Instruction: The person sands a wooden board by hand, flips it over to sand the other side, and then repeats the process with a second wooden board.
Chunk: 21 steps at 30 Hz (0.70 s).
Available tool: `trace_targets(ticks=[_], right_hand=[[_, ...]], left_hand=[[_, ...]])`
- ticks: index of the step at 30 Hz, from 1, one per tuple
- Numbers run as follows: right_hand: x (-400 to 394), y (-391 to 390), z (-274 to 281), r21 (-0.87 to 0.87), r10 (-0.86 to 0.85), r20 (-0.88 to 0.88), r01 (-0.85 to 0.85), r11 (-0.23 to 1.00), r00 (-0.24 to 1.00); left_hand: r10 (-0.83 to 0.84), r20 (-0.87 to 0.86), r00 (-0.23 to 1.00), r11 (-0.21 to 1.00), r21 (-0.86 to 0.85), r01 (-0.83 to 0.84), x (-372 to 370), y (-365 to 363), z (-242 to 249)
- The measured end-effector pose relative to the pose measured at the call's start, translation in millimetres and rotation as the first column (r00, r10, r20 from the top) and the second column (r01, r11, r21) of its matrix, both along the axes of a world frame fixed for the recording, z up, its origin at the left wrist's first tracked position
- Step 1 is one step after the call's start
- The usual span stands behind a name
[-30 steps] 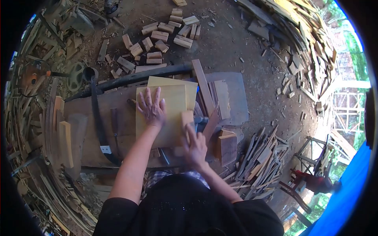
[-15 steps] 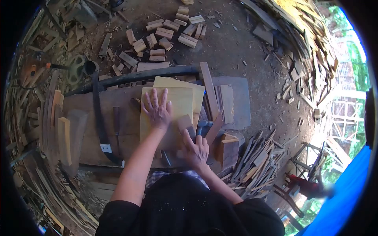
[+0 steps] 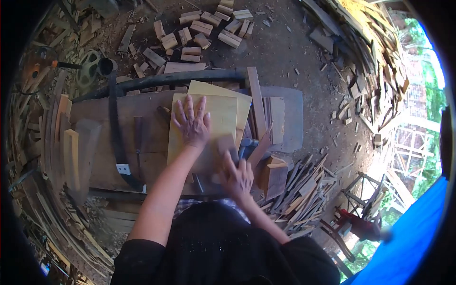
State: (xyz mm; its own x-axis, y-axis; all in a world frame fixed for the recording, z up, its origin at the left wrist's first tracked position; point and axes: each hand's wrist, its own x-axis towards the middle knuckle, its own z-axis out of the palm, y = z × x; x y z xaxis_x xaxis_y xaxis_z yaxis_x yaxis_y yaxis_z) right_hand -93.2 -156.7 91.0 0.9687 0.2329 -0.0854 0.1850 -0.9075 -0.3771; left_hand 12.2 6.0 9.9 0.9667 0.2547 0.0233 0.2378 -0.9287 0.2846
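On the workbench (image 3: pixel 102 161) lie two overlapping yellowish flat boards. My left hand (image 3: pixel 194 127) lies flat with spread fingers on the upper board (image 3: pixel 222 111); a corner of the lower board (image 3: pixel 244 100) sticks out behind it. My right hand (image 3: pixel 239 178), partly blurred, is closed round a small brownish block (image 3: pixel 226 144) at the upper board's near right part. Just right of the block is a hammer (image 3: pixel 248 142) with a dark head. The block's underside is hidden.
A dark curved bar (image 3: pixel 116 128) and a chisel-like tool (image 3: pixel 138 142) lie on the bench's left. Upright wooden blocks (image 3: pixel 274 178) stand at its right corner, near a heap of thin strips (image 3: pixel 304 194). Cut blocks (image 3: pixel 201 28) are scattered on the ground beyond.
The view has shifted slightly. My right hand and the block remain at the upper board's near right part, with little visible displacement. My left hand stays flat on the board.
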Motion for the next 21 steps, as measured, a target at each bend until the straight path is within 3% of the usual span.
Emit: trace_targets(ticks=[2, 4, 6, 8, 12, 13, 15, 18, 20, 21], right_hand=[[7.3, -1.2, -8.5, 0.003, -0.02, 0.004, 0.02, 1.0, 1.0], [69.6, 6.8, -21.0, 0.09, -0.016, 0.193, -0.002, 0.996, 0.981], [139.1, 15.7, -49.9, 0.092, -0.084, 0.1, 0.075, 0.993, 0.991], [193.4, 27.3, -41.6, 0.136, -0.146, 0.041, 0.14, 0.981, 0.988], [98.8, 2.6, -49.9, 0.03, -0.049, 0.2, 0.044, 0.999, 0.979], [58.6, -4.4, -33.1, 0.055, -0.014, 0.168, 0.004, 0.998, 0.986], [-8.1, -11.8, -5.2, 0.072, -0.028, -0.131, 0.038, 0.997, 0.991], [14.9, -10.2, -19.8, 0.07, -0.032, 0.002, 0.032, 0.997, 0.999], [89.3, -5.4, -48.5, 0.086, -0.082, 0.104, 0.074, 0.994, 0.991], [132.0, -0.4, -58.0, 0.099, -0.167, 0.013, 0.165, 0.981, 0.986]], left_hand=[[-0.005, 0.005, 1.0, 1.0, 0.009, 0.005, -1.5, 0.8, -1.8], [-0.002, -0.008, 1.0, 1.0, 0.005, 0.002, -1.0, 0.9, -3.9], [0.012, -0.021, 1.0, 1.0, 0.005, -0.012, -1.1, 0.4, -1.4], [0.006, -0.012, 1.0, 0.999, -0.049, -0.007, -0.6, 0.3, 7.8], [0.004, -0.053, 0.999, 1.0, -0.025, -0.005, -1.0, 1.6, -4.9], [0.004, -0.045, 0.999, 0.999, -0.04, -0.006, -0.6, 1.2, -4.0], [-0.005, -0.013, 1.0, 1.0, -0.016, 0.005, -2.7, 1.0, -2.1], [0.001, -0.014, 1.0, 0.998, 0.055, -0.001, -1.6, 0.4, -1.9], [0.005, -0.023, 1.0, 0.998, 0.058, -0.004, -0.7, 0.2, -2.1], [0.005, -0.025, 1.0, 0.999, 0.051, -0.004, -0.5, 0.4, -1.9]])
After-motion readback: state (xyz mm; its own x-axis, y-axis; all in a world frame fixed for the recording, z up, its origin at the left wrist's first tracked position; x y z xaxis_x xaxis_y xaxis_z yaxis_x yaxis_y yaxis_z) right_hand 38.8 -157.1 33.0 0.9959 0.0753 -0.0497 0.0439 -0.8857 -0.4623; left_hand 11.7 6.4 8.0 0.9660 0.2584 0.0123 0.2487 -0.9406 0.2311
